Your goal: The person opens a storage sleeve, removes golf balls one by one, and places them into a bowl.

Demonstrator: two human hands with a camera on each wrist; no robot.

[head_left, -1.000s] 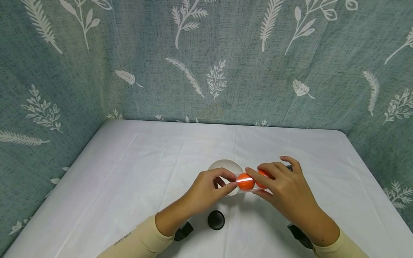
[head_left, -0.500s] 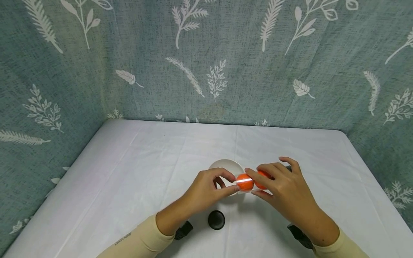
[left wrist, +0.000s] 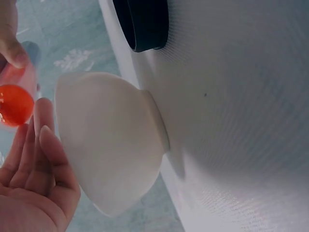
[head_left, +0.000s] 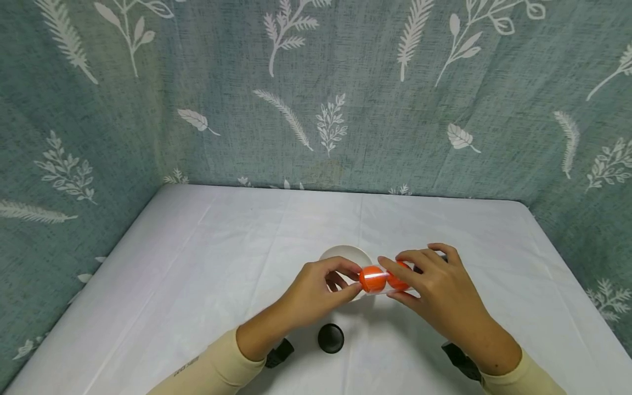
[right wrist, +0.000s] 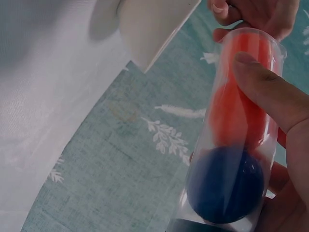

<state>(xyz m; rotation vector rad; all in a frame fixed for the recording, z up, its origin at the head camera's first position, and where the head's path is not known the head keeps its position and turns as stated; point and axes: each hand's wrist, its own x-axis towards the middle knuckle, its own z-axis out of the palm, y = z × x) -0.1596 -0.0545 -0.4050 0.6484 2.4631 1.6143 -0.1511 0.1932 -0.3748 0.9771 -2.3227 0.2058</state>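
Observation:
My right hand (head_left: 434, 285) grips a clear plastic tube (head_left: 390, 278) lying sideways just above the table. In the right wrist view the tube (right wrist: 241, 130) holds orange balls (right wrist: 241, 96) and a dark blue ball (right wrist: 224, 186) at its closed end, with my thumb across its side. My left hand (head_left: 326, 285) pinches the outermost orange ball (head_left: 372, 278) at the tube's open mouth, thumb below and index finger above. The same ball (left wrist: 14, 104) shows beside my left fingers (left wrist: 41, 145). A white bowl (head_left: 343, 255) stands right behind the hands and appears as the bowl (left wrist: 111, 150) in the left wrist view.
A round black cap (head_left: 330, 337) lies on the white tablecloth (head_left: 197, 274) in front of the hands, and shows again as the cap (left wrist: 142, 24). Leaf-patterned teal fabric walls (head_left: 316, 99) close in the table at the back and both sides.
Both hands and the tube have drifted slightly left. The orange ball at the tube's mouth sits a little further left than before.

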